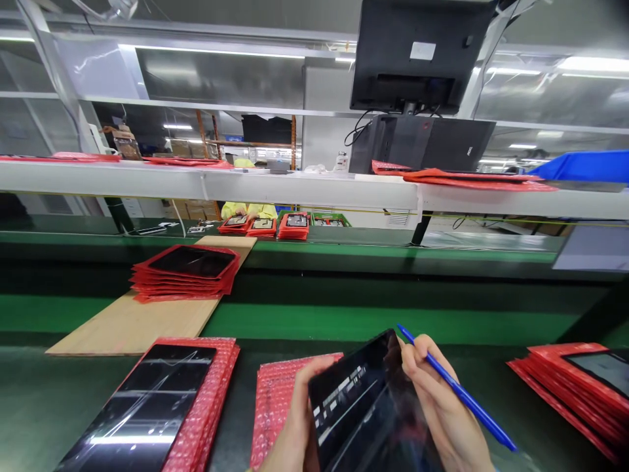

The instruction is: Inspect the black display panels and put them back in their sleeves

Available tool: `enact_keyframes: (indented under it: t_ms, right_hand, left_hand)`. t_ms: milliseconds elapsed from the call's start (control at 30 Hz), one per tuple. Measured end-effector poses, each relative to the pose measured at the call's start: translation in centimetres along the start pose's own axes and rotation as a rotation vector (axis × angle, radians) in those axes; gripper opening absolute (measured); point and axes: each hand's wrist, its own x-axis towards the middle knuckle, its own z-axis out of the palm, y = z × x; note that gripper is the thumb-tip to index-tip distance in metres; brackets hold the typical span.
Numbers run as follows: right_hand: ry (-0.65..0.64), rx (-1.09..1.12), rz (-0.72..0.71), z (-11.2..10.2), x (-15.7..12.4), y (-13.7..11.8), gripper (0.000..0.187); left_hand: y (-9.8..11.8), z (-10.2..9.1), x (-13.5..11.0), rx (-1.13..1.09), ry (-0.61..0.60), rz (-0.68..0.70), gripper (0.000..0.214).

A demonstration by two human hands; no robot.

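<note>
My left hand (299, 413) is closed on the left edge of a black tablet (366, 406), which is tilted up towards me. White marks or reflections show on its dark glass. A slim blue pen (462, 393) with a pointed end lies in the grip of my right hand (442, 400), its tip up and to the left. The fingers of that hand also touch the tablet's upper right edge. Under and behind my left hand is a red bubble-wrap sleeve (275, 387) on the dark bench. The tablet's lower end is cut off by the frame.
Left on the bench, a dark glass panel (147, 400) tops red bubble sleeves. Another red stack (184, 282) sits on a wooden board (122, 324); more sleeves (580, 387) stand right. Above run a white shelf (295, 189) and a monitor (417, 59). A co-worker's yellow sleeves (263, 211) show beyond.
</note>
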Motion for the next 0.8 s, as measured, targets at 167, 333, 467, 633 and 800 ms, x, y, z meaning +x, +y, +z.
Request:
enact_keyframes:
  t_ms: [167,333,467,633,800]
  right_hand:
    - [0.053,0.117,0.112,-0.5,0.9,1.6,0.025]
    - [0.199,0.225,0.284,-0.5,1.2,2.2,0.034]
    - [0.244,0.269,0.3,-0.4,1.8,2.1,0.041]
    - [0.157,0.363,0.287,-0.9,2.6,2.1,0.036]
    - [0.114,0.416,0.289,-1.3,3.0,2.6,0.034]
  left_hand:
    - [-0.5,-0.5,0.4,-0.036,-0.065,-0.011,0.097]
    - [-0.4,-1.6,1.2,-0.155,-0.067,-0.098,0.085]
    - [0.4,-1.6,1.9,-0.211,0.052,-0.208,0.07]
    - [0.7,-1.4,2.4,-0.182,0.104,-0.263,0.068]
    - [0.0,-1.9,3.0,-0.287,0.125,-0.254,0.073]
